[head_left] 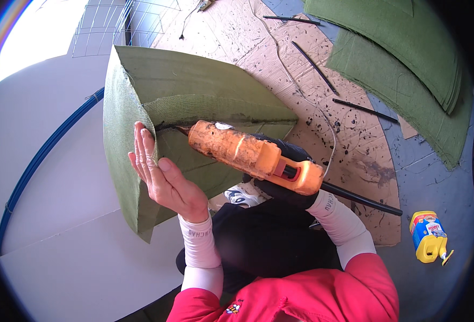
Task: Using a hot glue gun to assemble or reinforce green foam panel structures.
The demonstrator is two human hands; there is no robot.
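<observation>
My right hand (284, 194), in a black glove, grips an orange glue gun (231, 147) smeared with dark residue. A black glue stick (360, 197) sticks out of its back end. The gun's nozzle (182, 130) points left at a dark line of glue along a seam of a green mesh fabric piece (204, 75). This piece stands up in folded panels, with its pointed end toward the right. My bare left hand (167, 180) rests against its left edge, fingers stretched out and the thumb apart. Parts of the right fingers are hidden by the gun.
Stacked green fabric sheets (392, 80) lie at the upper right. Several loose black sticks (314, 67) and dark scraps cover the cardboard (371, 172). A cable (288, 70) crosses it. A yellow-and-blue container (429, 236) is at right, blue tubing (43, 161) at left, a wire rack (100, 29) behind.
</observation>
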